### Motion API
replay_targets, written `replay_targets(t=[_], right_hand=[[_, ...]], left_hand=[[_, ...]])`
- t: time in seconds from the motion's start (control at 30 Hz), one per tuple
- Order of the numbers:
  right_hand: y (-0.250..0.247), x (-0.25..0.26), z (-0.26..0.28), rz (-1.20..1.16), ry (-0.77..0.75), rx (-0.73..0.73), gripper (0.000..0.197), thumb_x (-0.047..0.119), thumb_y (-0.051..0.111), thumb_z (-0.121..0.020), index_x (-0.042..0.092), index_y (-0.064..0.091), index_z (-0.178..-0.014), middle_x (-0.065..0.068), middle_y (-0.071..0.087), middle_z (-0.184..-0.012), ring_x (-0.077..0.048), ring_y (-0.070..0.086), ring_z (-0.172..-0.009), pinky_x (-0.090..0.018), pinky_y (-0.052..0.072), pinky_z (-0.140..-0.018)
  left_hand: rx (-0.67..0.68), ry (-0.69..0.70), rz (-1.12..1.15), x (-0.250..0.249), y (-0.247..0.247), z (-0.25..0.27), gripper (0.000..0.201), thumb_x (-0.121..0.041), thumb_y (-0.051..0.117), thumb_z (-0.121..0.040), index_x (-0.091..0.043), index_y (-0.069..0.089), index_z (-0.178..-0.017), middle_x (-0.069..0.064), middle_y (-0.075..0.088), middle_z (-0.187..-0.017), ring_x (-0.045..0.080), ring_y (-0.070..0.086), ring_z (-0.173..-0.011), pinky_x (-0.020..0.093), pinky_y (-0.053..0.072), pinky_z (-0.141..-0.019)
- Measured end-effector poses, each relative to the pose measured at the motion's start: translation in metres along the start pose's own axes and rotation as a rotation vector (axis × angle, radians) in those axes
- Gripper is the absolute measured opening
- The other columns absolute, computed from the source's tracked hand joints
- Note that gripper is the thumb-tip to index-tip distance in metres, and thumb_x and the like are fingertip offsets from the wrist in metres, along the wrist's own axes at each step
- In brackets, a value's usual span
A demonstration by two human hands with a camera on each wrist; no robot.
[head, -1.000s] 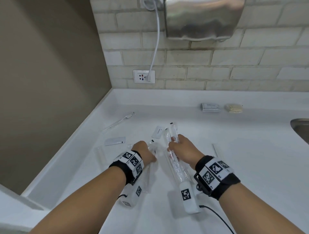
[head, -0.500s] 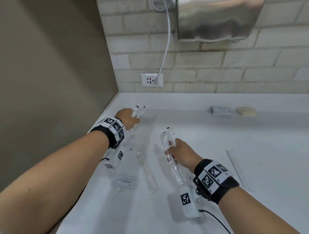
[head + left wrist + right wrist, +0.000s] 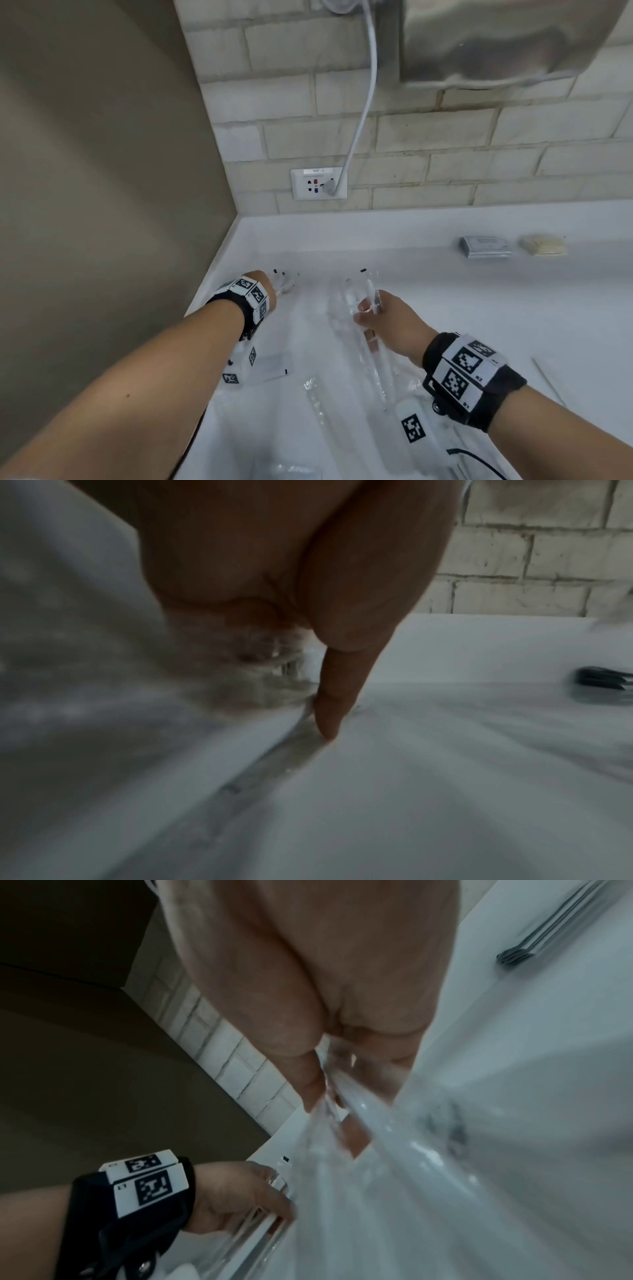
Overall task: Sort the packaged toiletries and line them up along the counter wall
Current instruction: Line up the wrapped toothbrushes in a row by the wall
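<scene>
My left hand [image 3: 270,287] is at the counter's far left, by the side wall, and grips clear-wrapped packets [image 3: 286,279]. In the left wrist view its fingers curl round the crinkled wrap [image 3: 263,664] while the thumb [image 3: 332,712] points down onto the counter. My right hand [image 3: 368,310] is mid-counter and holds long clear-wrapped toothbrush packets [image 3: 363,291], whose tails trail toward me. The right wrist view shows that grip on the wrap [image 3: 356,1123], with the left hand [image 3: 240,1194] beyond it.
A clear tube packet [image 3: 315,404] and a flat sachet [image 3: 274,368] lie loose near me. A grey sachet stack [image 3: 484,246] and tan packets [image 3: 543,245] sit along the back wall. A thin stick packet [image 3: 548,380] lies right. An outlet [image 3: 318,183] and hand dryer [image 3: 479,41] hang above.
My left hand lifted packets from the middle, carried them to the far left corner and is now lower there. My right hand kept its grip and moved slightly forward.
</scene>
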State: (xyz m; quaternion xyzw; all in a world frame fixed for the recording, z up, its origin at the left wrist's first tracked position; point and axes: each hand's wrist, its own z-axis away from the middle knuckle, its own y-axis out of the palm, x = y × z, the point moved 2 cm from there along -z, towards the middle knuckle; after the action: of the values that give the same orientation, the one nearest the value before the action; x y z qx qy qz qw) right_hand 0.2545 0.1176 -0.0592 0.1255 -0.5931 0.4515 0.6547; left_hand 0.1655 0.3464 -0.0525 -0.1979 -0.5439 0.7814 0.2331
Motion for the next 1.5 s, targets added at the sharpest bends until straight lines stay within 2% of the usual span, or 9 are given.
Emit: replay_targets(t=[0.13, 0.23, 0.6, 0.8, 0.9, 1.03, 1.23, 1.4, 1.5], right_hand=[[0.001, 0.014, -0.039, -0.052, 0.043, -0.029, 0.01, 0.007, 0.056, -0.092, 0.006, 0.047, -0.088, -0.008, 0.049, -0.072, -0.014, 0.046, -0.044, -0.02, 0.041, -0.038], [0.009, 0.022, -0.078, 0.039, 0.05, -0.053, 0.011, 0.013, 0.057, -0.089, 0.01, 0.049, -0.083, -0.01, 0.056, -0.077, -0.021, 0.053, -0.059, -0.026, 0.044, -0.049], [0.051, 0.038, -0.179, 0.304, 0.071, -0.01, 0.023, 0.03, 0.063, -0.082, 0.012, 0.061, -0.097, -0.014, 0.07, -0.104, -0.029, 0.069, -0.092, -0.037, 0.058, -0.084], [0.071, 0.043, -0.185, 0.235, 0.108, 0.056, 0.019, 0.021, 0.063, -0.086, 0.014, 0.054, -0.071, -0.006, 0.07, -0.078, -0.018, 0.069, -0.061, -0.021, 0.056, -0.05], [0.072, 0.049, -0.179, 0.227, 0.131, 0.035, 0.024, 0.029, 0.062, -0.086, 0.007, 0.054, -0.081, -0.011, 0.072, -0.081, -0.028, 0.074, -0.078, -0.037, 0.062, -0.069], [0.061, 0.054, -0.176, 0.062, 0.186, -0.061, 0.038, 0.031, 0.051, -0.087, 0.014, 0.035, -0.117, -0.008, 0.052, -0.1, -0.026, 0.056, -0.076, -0.024, 0.047, -0.047], [0.042, 0.055, -0.179, 0.066, 0.225, -0.082, 0.023, 0.017, 0.044, -0.093, 0.013, 0.044, -0.07, -0.005, 0.049, -0.074, -0.026, 0.052, -0.077, -0.033, 0.048, -0.073], [0.033, 0.045, -0.179, 0.342, 0.191, -0.075, 0.032, 0.02, 0.051, -0.092, 0.018, 0.037, -0.063, -0.006, 0.049, -0.083, -0.022, 0.047, -0.072, -0.02, 0.034, -0.05], [0.037, 0.052, -0.171, 0.363, 0.186, -0.121, 0.017, 0.022, 0.057, -0.088, 0.006, 0.052, -0.089, -0.007, 0.054, -0.084, -0.021, 0.054, -0.072, -0.026, 0.045, -0.061]], left_hand=[[-0.003, 0.007, 0.112, 0.001, -0.002, -0.029, 0.018, -0.027, 0.066, -0.081, -0.012, 0.057, -0.084, 0.002, 0.057, -0.081, 0.023, 0.06, -0.08, 0.025, 0.046, -0.069], [-0.025, -0.02, 0.172, 0.003, -0.004, -0.047, 0.021, -0.028, 0.069, -0.074, -0.016, 0.053, -0.073, 0.0, 0.056, -0.073, 0.021, 0.06, -0.072, 0.023, 0.046, -0.064], [-0.126, -0.06, 0.295, 0.01, -0.005, -0.092, 0.021, -0.027, 0.069, -0.073, -0.014, 0.053, -0.079, -0.001, 0.054, -0.074, 0.021, 0.056, -0.071, 0.022, 0.038, -0.053], [-0.12, -0.059, 0.33, 0.01, -0.002, -0.088, 0.035, -0.032, 0.071, -0.08, -0.009, 0.059, -0.104, 0.007, 0.065, -0.101, 0.025, 0.057, -0.082, 0.025, 0.041, -0.064], [-0.124, -0.061, 0.374, 0.014, -0.002, -0.087, 0.054, -0.042, 0.073, -0.08, -0.007, 0.055, -0.118, 0.008, 0.063, -0.118, 0.028, 0.061, -0.105, 0.027, 0.042, -0.076], [-0.168, -0.043, 0.514, 0.019, -0.008, -0.087, 0.064, -0.05, 0.074, -0.076, -0.007, 0.053, -0.12, 0.008, 0.063, -0.117, 0.027, 0.06, -0.106, 0.029, 0.04, -0.077], [-0.247, -0.028, 0.679, 0.015, -0.011, -0.082, 0.074, -0.044, 0.077, -0.076, -0.009, 0.045, -0.132, 0.008, 0.058, -0.128, 0.027, 0.056, -0.116, 0.027, 0.04, -0.083], [-0.169, -0.066, 0.612, 0.022, -0.008, -0.083, 0.055, -0.045, 0.065, -0.083, -0.009, 0.049, -0.122, 0.009, 0.067, -0.112, 0.029, 0.062, -0.104, 0.03, 0.042, -0.075], [-0.151, -0.053, 0.567, 0.029, -0.004, -0.084, 0.03, -0.041, 0.063, -0.084, -0.014, 0.051, -0.093, 0.007, 0.068, -0.098, 0.028, 0.063, -0.089, 0.03, 0.044, -0.072]])
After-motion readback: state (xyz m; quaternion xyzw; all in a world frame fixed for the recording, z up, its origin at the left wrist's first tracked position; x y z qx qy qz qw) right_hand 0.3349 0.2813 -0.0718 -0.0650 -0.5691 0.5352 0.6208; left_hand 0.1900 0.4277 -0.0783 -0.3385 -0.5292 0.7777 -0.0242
